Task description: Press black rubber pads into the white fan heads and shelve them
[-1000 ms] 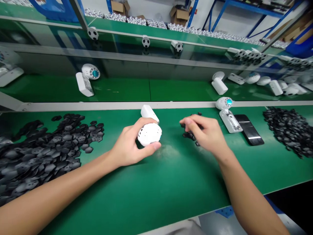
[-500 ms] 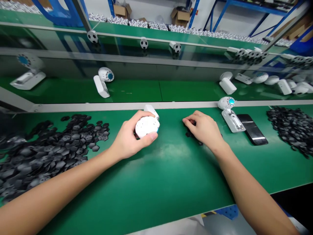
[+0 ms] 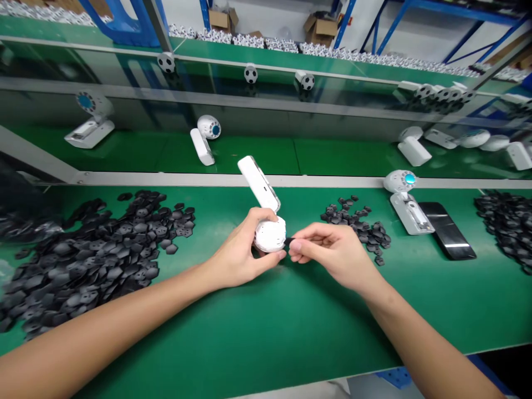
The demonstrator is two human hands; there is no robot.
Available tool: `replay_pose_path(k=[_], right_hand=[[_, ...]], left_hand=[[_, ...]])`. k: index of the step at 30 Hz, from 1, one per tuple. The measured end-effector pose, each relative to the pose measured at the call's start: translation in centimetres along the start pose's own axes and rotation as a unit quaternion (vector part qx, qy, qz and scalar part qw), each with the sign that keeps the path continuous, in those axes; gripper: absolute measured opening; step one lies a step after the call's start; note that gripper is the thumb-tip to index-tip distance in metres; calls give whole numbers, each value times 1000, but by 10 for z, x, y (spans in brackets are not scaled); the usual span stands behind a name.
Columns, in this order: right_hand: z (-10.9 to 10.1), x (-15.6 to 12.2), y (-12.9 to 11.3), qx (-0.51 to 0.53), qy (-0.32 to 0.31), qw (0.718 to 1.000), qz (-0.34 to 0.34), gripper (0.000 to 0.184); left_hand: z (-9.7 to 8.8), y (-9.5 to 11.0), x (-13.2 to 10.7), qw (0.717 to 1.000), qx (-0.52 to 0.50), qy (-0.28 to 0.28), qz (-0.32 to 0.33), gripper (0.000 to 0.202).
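Observation:
My left hand (image 3: 245, 252) is closed around the round head of a white plastic device (image 3: 270, 235), whose long flat arm (image 3: 259, 184) points up and away toward the rail. Between the thumb and fingertips of my right hand (image 3: 328, 249) is a small black plastic piece (image 3: 288, 241), at the right edge of the white head. Whether the piece touches the head I cannot tell. Behind my right hand lies a small scatter of black pieces (image 3: 376, 235).
A large heap of black pieces (image 3: 112, 255) covers the left side; another heap (image 3: 505, 227) lies far right. A white device (image 3: 409, 208) rests beside a black phone (image 3: 446, 230). More white devices (image 3: 203, 141) stand behind the metal rail (image 3: 233, 180). Football-patterned units (image 3: 305, 81) line the upper shelf.
My right hand has come from the small scatter of black pieces to the white head, now pinching one piece. My left hand has turned the device, so its long arm shows.

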State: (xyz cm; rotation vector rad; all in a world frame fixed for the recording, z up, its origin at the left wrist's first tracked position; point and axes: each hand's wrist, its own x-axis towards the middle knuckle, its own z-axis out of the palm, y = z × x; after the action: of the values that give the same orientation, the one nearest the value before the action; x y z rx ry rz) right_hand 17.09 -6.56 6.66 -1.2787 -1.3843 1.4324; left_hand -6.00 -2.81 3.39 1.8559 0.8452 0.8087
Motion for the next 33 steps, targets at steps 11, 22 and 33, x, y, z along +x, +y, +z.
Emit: replay_pose_path(k=[11, 22, 33], right_hand=[[23, -2, 5, -155, 77, 982, -78, 19], [18, -1, 7, -198, 64, 971, -117, 5], [23, -5, 10, -268, 66, 949, -152, 18]], left_hand=[[5, 7, -1, 997, 79, -9, 15, 64], [1, 8, 1, 985, 171, -11, -4, 52], [5, 9, -1, 989, 143, -28, -6, 54]])
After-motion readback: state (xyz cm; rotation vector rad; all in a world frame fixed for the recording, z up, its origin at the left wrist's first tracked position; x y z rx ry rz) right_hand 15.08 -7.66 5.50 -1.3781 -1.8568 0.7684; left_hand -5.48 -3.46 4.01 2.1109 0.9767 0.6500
